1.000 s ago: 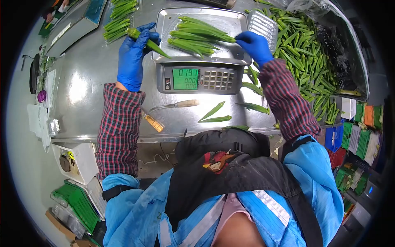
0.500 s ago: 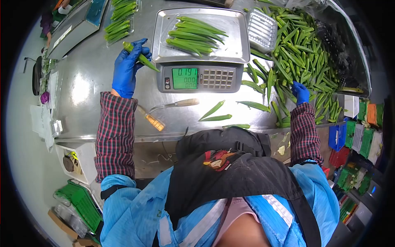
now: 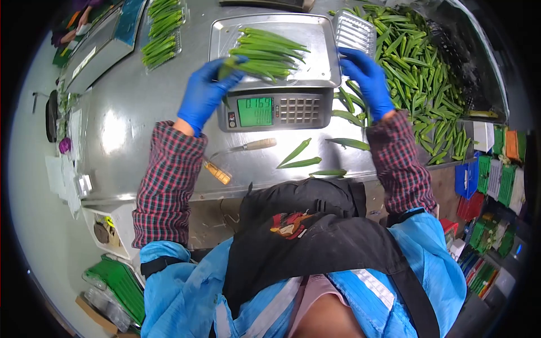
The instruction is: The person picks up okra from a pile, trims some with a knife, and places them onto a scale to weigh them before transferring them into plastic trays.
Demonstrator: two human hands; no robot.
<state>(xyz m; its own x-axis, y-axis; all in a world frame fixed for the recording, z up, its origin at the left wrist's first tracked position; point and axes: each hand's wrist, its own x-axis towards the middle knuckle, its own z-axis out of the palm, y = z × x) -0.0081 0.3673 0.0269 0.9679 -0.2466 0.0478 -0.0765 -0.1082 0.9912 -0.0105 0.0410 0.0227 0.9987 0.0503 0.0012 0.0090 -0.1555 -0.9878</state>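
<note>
Okra pods (image 3: 267, 50) lie side by side on the metal pan (image 3: 318, 62) of a digital scale (image 3: 298, 108) with a lit green display. My left hand (image 3: 205, 90), in a blue glove, is at the pan's left edge, its fingers closed on a blurred okra pod (image 3: 228, 69). My right hand (image 3: 367, 80), also gloved in blue, reaches to the pan's right edge beside an empty clear plastic tray (image 3: 355, 35); its fingertips are partly hidden, and whether they hold anything is unclear.
A large okra pile (image 3: 420, 73) covers the right of the steel table (image 3: 129, 146). Filled trays of okra (image 3: 163, 34) lie at the upper left. A hooked tool (image 3: 259, 144) and loose pods (image 3: 298, 163) are near the front edge. Another person's hand (image 3: 69, 37) shows far left.
My left hand has moved right to the pan with its pod. My right hand has left the okra pile and moved up and left to the pan's right edge. The display reading has changed.
</note>
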